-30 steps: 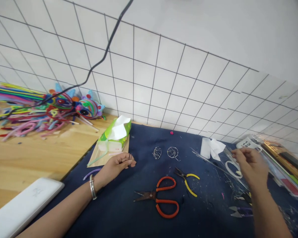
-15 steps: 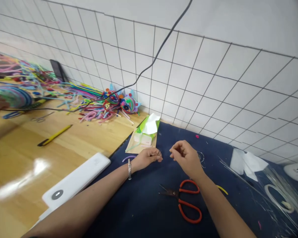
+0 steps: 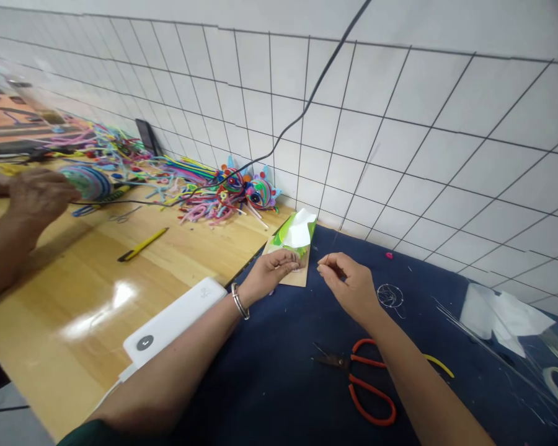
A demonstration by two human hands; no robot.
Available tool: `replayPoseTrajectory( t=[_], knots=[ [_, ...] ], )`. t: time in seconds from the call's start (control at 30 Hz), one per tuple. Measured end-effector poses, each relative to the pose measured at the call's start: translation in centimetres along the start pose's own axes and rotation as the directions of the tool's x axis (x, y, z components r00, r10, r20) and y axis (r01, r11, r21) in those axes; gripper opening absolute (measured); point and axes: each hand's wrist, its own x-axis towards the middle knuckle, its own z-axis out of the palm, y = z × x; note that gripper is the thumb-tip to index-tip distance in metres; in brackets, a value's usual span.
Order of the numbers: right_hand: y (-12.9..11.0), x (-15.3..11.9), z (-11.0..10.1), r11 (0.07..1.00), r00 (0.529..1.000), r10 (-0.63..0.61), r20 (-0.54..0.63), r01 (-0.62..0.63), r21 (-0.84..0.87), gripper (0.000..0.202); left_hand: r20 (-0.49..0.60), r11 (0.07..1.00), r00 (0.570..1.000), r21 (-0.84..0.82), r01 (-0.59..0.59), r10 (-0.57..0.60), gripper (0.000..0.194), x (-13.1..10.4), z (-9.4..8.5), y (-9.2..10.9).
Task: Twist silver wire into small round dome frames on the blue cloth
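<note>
A crafter's bare hands come face to face above a dark blue cloth (image 3: 270, 371) on the surface. The right hand (image 3: 346, 282), a second ago out at the far right beside the loose wires (image 3: 469, 325), now stands near the left hand (image 3: 274, 271), a narrow gap between them. The two are apart, each with thumb and fingers drawn in as if for a pinch. A fine strand seems to rise by the right fingertips, but it is too thin to confirm, and whether either hand grips anything cannot be told.

The shift suggests that fetching has given way to close work between the fingertips. The view has swung left as well, and the left hand now overlaps the lower edge of a tan board (image 3: 295, 277) carrying a green tissue packet (image 3: 299, 230).

A wire ring (image 3: 390, 296), crossed inside by finer strands, lies untouched just right of the right hand. The red-handled scissors (image 3: 372, 396) rest nearer the wearer, partly hidden by the right forearm, with one yellow handle (image 3: 439, 365) showing beyond it.

At far left, a co-worker's hand (image 3: 41, 195), now well inside the picture, meets a striped ball (image 3: 86, 181), near a yellow cutter (image 3: 143, 244).
</note>
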Motion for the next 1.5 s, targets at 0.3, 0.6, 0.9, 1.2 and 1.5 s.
replayPoseTrajectory(
  t=[0.3, 0.6, 0.9, 1.2, 1.5],
  knots=[
    [3.2, 3.2, 3.6, 0.998, 0.999, -0.006, -0.035, 0.008, 0.059, 0.018, 0.100, 0.997, 0.992, 0.001, 0.078, -0.077, 0.015, 1.1, -0.3, -4.8],
    [4.5, 3.5, 5.7, 0.999, 0.999, -0.051, -0.021, 0.051, 0.014, 0.019, 0.162, 0.996, 0.983, -0.019, 0.092, -0.088, 0.017, 1.4, -1.0, -6.4],
    [4.6, 3.9, 6.3, 0.996, 0.996, -0.086, -0.018, 0.086, -0.008, 0.020, 0.165, 0.997, 0.984, 0.012, 0.073, -0.074, 0.015, 1.3, -1.2, -6.5],
    [5.0, 3.9, 6.9, 0.998, 0.997, -0.065, -0.031, 0.065, 0.012, 0.021, 0.193, 0.999, 0.980, -0.005, 0.051, -0.050, 0.017, 1.4, -1.2, -6.5],
    [5.0, 4.0, 7.0, 0.996, 0.995, -0.091, -0.041, 0.091, -0.001, 0.018, 0.169, 0.998, 0.984, -0.031, 0.061, -0.054, 0.019, 1.4, -1.0, -6.7]
  ],
)
